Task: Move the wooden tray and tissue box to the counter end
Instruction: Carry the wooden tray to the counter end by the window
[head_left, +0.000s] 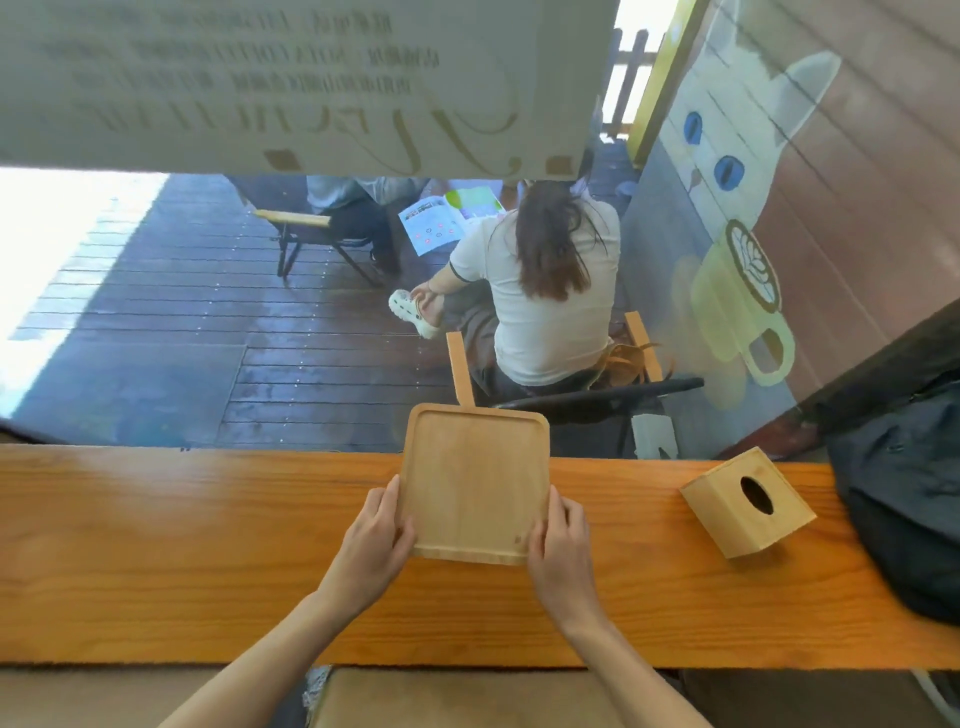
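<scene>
A square, light wooden tray (474, 480) with a raised rim is held in the middle of the view, its far edge tilted up past the back edge of the wooden counter (182, 545). My left hand (376, 538) grips its left side near the front corner. My right hand (558, 545) grips the right side near the front corner. A cube-shaped wooden tissue box (748, 501) with an oval slot on top stands on the counter to the right, apart from both hands.
A dark bag (904, 493) lies on the counter's right end, just past the tissue box. Behind the counter is a window; outside, a person sits on a chair on a dark wooden deck. A cushioned stool (457, 699) stands below me.
</scene>
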